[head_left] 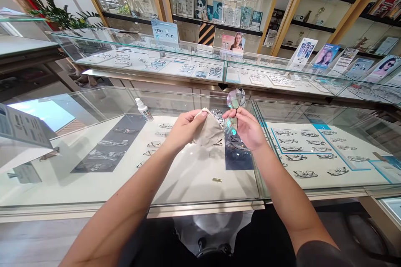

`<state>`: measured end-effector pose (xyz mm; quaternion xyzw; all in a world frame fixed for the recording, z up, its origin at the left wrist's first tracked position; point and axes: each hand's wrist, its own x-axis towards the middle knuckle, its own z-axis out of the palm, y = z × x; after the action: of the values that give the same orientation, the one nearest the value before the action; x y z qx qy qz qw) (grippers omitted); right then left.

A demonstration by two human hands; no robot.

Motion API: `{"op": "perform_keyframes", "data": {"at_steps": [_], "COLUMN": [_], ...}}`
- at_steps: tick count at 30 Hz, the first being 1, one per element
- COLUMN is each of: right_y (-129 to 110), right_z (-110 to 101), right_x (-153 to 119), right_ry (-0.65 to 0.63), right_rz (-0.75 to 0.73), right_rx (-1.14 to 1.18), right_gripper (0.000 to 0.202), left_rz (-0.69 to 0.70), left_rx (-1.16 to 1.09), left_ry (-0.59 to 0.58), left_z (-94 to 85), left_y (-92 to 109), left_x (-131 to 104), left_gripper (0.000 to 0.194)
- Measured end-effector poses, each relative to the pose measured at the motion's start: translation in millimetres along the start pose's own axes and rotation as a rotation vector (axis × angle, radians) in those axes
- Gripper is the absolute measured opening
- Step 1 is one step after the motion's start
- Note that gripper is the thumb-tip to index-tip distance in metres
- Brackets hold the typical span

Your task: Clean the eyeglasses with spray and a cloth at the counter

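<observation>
Above the glass counter, my left hand [185,128] pinches a light beige cleaning cloth [210,130] by its top edge, and the rest of it hangs down. To the right of the cloth, my right hand [248,127] grips a pair of eyeglasses [235,99] near the bridge. The glasses are turned on end, one lens above the fingers and one below. Their lenses show green and purple reflections. Cloth and glasses are close together; whether they touch I cannot tell. A white spray bottle [144,110] stands on the counter beyond my left hand.
Under the counter glass [200,187] lie rows of eyeglass frames [305,174]. A small gold-coloured piece [216,180] shows near the front edge. A printed stand [23,131] is at the left. Behind runs a second display case [188,56] carrying several upright cards.
</observation>
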<state>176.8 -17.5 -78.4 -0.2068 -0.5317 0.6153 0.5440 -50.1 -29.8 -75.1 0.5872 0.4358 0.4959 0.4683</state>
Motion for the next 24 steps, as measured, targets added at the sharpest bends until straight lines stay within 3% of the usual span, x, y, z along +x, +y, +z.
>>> {"op": "perform_keyframes", "data": {"at_steps": [3,9,17,24], "right_y": [4.4,12.2,13.6,13.3], "right_z": [5.6,14.7,16.8,16.9], "right_x": [-1.2,-3.3,-3.3,-4.1], "right_ry": [-0.012,-0.033,-0.058,-0.051], "right_rz": [0.009,0.026,0.038,0.053], "right_rx": [-0.003,-0.042,-0.081,-0.089], "right_gripper": [0.012,0.013,0.018,0.019], "left_rz": [0.021,0.195,0.200,0.201], "left_rx": [0.040,0.197,0.233,0.192], "left_ry": [-0.009,-0.011,-0.064,-0.017], "left_z": [1.9,7.6,9.9,11.9], "left_y": [-2.5,-9.5,-9.5,-9.4], "left_x": [-1.1,-1.9,-5.1,-5.9], "left_gripper": [0.049,0.042,0.042,0.041]}}
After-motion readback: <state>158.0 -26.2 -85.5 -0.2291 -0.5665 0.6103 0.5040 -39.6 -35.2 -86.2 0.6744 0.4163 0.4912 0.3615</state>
